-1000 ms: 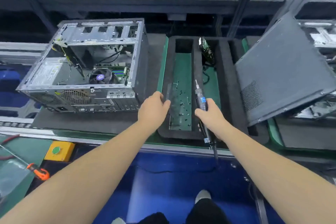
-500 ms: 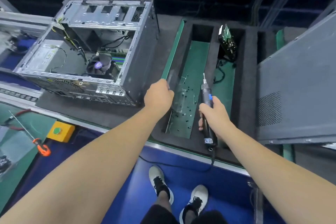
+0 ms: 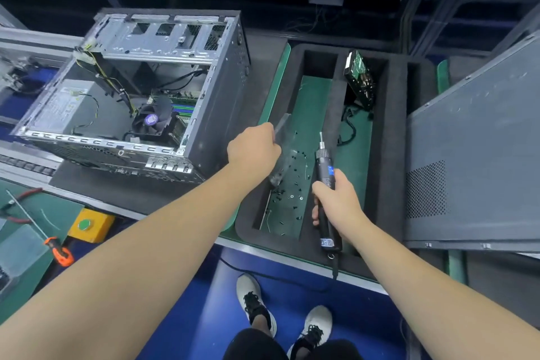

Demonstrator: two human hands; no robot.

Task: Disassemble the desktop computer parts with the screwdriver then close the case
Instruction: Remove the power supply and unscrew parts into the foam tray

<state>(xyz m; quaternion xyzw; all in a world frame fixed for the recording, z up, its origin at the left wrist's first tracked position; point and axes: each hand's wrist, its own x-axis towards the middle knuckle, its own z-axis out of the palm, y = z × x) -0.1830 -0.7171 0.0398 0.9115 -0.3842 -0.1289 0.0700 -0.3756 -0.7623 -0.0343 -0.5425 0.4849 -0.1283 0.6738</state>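
the right hand (image 3: 336,202) is wrapped around the slim black electric screwdriver (image 3: 324,184), tip toward 12 o'clock: light, rigid, best gripped mid-barrel. the left hand (image 3: 252,149) pinches a clear floppy plastic bag (image 3: 282,152). the open grey metal computer case (image 3: 131,99), likely heavy, sits at 10 o'clock.

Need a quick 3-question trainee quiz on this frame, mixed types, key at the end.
1. True or false: the side panel is fitted on the computer case.
2. Which hand grips the electric screwdriver? A) left hand B) right hand
3. Fill in: loose black screws lie in the ___ compartment of the foam tray.

Key: 1. false, it leans at the right, off the case. 2. B. 3. left.
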